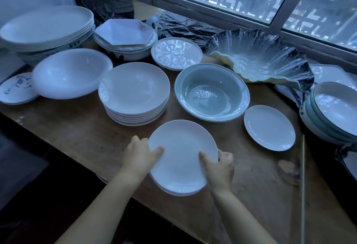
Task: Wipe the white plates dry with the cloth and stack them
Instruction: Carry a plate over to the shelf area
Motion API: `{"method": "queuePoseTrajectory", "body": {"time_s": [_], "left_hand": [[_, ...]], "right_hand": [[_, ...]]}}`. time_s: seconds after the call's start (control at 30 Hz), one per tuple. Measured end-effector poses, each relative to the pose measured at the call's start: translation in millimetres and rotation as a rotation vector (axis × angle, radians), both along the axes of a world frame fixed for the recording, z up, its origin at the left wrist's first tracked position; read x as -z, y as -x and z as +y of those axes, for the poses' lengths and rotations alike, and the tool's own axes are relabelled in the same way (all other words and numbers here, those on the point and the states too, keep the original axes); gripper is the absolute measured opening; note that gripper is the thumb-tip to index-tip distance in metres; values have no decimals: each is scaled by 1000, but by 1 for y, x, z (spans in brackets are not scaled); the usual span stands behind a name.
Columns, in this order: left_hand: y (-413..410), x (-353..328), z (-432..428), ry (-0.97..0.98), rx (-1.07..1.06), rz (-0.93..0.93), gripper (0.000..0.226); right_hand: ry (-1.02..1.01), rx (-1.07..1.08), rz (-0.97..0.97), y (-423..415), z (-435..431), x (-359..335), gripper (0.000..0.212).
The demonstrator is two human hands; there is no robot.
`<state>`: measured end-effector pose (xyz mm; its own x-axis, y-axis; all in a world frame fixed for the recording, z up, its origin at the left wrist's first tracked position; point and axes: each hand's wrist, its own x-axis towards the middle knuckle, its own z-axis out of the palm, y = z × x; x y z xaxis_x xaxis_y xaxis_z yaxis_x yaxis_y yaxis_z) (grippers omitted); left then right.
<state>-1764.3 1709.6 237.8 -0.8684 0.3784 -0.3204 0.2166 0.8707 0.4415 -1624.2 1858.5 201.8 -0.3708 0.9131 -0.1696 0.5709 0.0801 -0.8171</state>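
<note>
white plates (181, 156), a short glossy stack, are held over the near edge of the worn wooden tabletop (77, 137). the left hand (139, 155) and right hand (220, 168) each have fingers clamped on the rim, thumbs on top. no cloth shows, so wiping seems not yet begun. behind stands a taller stack (135, 93) of smooth round plates. a lone plate (269, 128) lies right, near a glazed grey-green bowl (211, 92).
</note>
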Motion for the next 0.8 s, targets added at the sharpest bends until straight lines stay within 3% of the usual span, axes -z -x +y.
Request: {"method": "queuePoseTrajectory", "body": {"time_s": [0.5,0.57,0.67,0.8], "left_hand": [[-15,14,2,-96,-127,15,49],[-19,14,-4,-115,-149,38,48],[-23,7,-21,-98,-176,87,52],[-29,-11,-67,-75,-175,233,46]], "right_hand": [[49,-76,-87,-2,3,-9,36],[-47,-88,-148,-1,2,-14,48],[-348,-177,-242,1,-7,-29,60],[-710,-504,-194,21,-44,-52,51]]}}
